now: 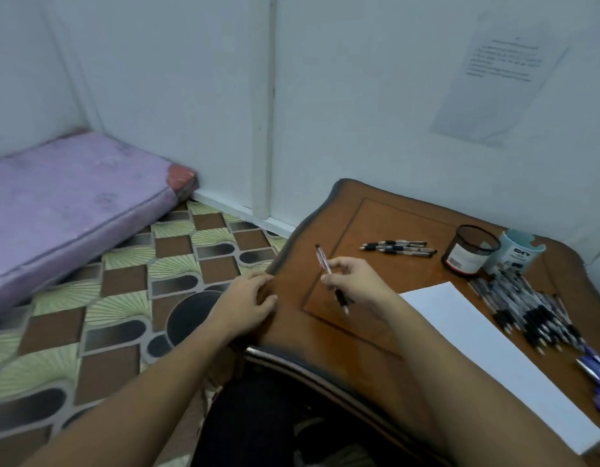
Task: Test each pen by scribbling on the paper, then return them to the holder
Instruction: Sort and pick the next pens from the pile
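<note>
Right hand [356, 281] pinches a pen [322, 259] in its fingers above the bench [393, 224], left of the paper [494, 348] (holder [470, 249] stands farther back), while the left hand [248, 298] rests loose-fingered on the bench edge.

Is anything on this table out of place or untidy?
Yes. Many black-grip pens lie in a loose heap on the brown wooden table, beside the black mesh holder and the light blue cup, not inside them. Three more pens lie apart.
</note>
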